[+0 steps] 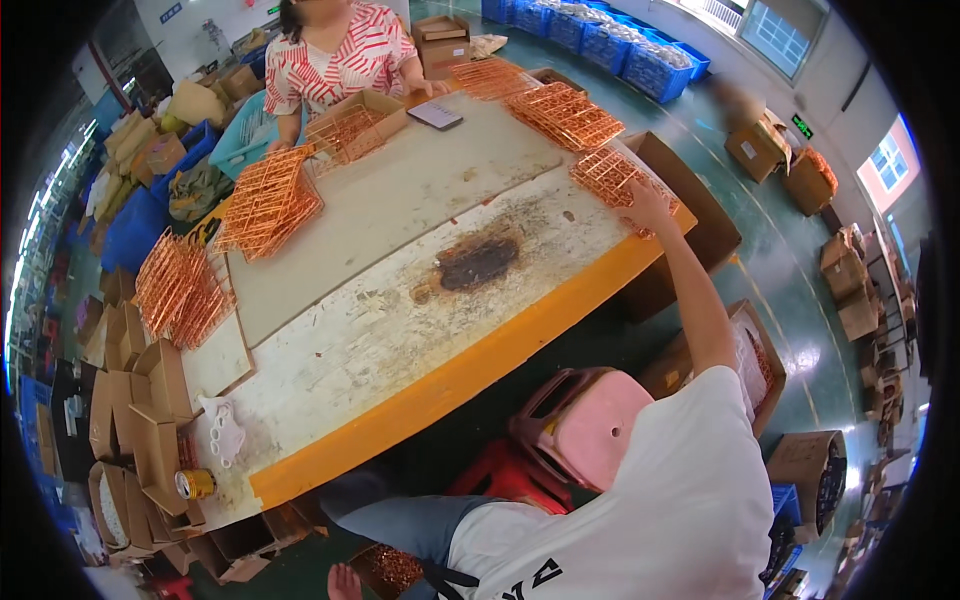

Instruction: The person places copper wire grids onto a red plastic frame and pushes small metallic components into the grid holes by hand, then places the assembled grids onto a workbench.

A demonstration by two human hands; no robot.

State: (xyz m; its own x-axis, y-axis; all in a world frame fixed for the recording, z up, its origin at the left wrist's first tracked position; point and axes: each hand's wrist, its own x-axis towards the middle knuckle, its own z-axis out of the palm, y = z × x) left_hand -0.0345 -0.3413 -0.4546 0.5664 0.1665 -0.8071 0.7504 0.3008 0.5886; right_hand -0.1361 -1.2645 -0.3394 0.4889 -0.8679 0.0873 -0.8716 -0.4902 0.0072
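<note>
At the table's right end, my right hand is on the near edge of a stack of copper-coloured wire racks, its fingers closed over the wires. How many racks it grips I cannot make out. My left hand hangs low at the bottom edge of the view, beside my leg and a box of small copper-coloured pieces. Its fingers show in part, loosely apart, with nothing seen in them. Another stack of wire racks lies just beyond my right hand.
Across the worn table, a person stands by an open carton. More wire racks and another pile lie left. A pink plastic stool stands near me. A yellow can sits at the near left corner.
</note>
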